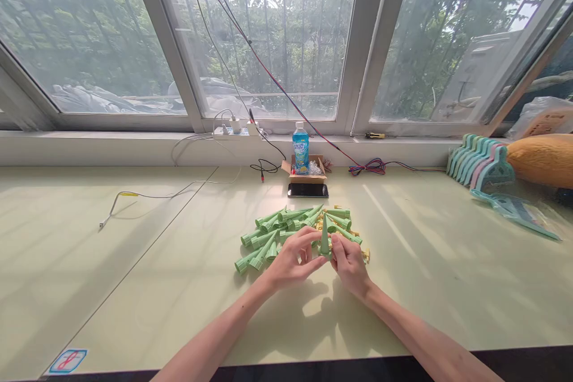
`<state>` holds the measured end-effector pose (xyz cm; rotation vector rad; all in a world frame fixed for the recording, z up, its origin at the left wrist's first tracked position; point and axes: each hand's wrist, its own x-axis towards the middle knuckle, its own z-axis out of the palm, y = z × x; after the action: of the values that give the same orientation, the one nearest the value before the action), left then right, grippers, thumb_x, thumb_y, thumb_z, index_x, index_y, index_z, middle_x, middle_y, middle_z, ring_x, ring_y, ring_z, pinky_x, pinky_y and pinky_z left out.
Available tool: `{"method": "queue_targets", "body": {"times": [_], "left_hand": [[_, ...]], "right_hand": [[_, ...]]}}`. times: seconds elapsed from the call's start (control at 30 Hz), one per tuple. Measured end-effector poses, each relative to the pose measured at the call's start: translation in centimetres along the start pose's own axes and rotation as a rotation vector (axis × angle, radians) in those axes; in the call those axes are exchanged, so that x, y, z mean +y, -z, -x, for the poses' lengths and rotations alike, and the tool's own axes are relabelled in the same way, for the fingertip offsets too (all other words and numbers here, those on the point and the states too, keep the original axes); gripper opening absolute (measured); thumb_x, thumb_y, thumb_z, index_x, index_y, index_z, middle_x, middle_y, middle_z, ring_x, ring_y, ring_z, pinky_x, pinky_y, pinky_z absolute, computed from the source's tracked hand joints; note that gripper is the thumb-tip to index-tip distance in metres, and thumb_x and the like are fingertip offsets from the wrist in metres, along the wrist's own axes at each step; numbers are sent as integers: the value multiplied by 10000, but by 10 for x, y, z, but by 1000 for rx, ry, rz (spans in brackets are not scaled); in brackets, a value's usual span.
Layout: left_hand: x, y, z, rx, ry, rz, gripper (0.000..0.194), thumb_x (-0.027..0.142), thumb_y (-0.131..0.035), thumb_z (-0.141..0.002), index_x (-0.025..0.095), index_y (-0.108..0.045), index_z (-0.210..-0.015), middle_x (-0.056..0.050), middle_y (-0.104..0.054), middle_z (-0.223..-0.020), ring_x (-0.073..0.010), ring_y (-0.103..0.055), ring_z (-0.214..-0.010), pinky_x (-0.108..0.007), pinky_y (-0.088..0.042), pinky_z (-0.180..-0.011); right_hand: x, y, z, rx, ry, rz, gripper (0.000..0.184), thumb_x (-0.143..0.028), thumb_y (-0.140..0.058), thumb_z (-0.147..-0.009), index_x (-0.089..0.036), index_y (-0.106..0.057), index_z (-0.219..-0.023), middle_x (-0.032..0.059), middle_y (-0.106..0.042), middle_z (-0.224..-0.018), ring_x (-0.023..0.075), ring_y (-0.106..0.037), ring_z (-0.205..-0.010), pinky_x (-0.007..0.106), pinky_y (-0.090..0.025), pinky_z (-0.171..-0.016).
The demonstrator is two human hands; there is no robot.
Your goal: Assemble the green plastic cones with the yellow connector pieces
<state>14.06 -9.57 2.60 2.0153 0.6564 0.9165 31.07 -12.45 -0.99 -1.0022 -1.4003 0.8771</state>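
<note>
A pile of green cone-shaped plastic pieces [277,230] lies on the pale green table [134,262], with small yellow parts [364,253] among them on the right. Both my hands meet just in front of the pile. My left hand [293,262] and my right hand [349,265] pinch one green cone [324,239] between their fingertips, held upright with its tip pointing up. Whether a yellow part is on its base is hidden by my fingers.
Behind the pile lie a black phone [308,190] and a small cardboard box [307,172] holding a blue bottle [300,148]. Cables [147,196] trail left from a power strip [237,128]. Stacked pastel plastic items [481,164] and a plastic bag [514,209] sit far right.
</note>
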Motion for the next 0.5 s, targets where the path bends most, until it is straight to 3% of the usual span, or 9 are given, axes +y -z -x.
{"method": "queue_targets", "body": {"times": [0.23,0.37,0.5], "left_hand": [[-3,-1,-2,26,9,-40,331,327,-620,-907,238,-635,-1226,-104,-568,-1178,-68,-514,-603,-196,-456,-509],[1,-4,-3,101,119,93,363,433,-600,-921,209,-588,-1207,-94,-589,-1144,-61,-516,-558,-203,-463,-490],[1,-4,-5,253,230,188,429,568,-542,-920,148,-600,-856,-11,-601,-736,-60,-444,-462,-182,-375,-428]], "right_hand": [[2,-1,1,49,4,43,468,-552,-392,-999,-233,-333,-663,-57,-311,-541,105,-276,-451,248,-256,-410],[4,-1,1,106,5,22,451,-549,-380,-1006,-233,-338,-686,-52,-332,-576,107,-297,-474,239,-274,-421],[5,-2,1,137,37,25,431,-525,-355,-1024,-230,-365,-709,-47,-372,-587,108,-325,-491,235,-290,-436]]}}
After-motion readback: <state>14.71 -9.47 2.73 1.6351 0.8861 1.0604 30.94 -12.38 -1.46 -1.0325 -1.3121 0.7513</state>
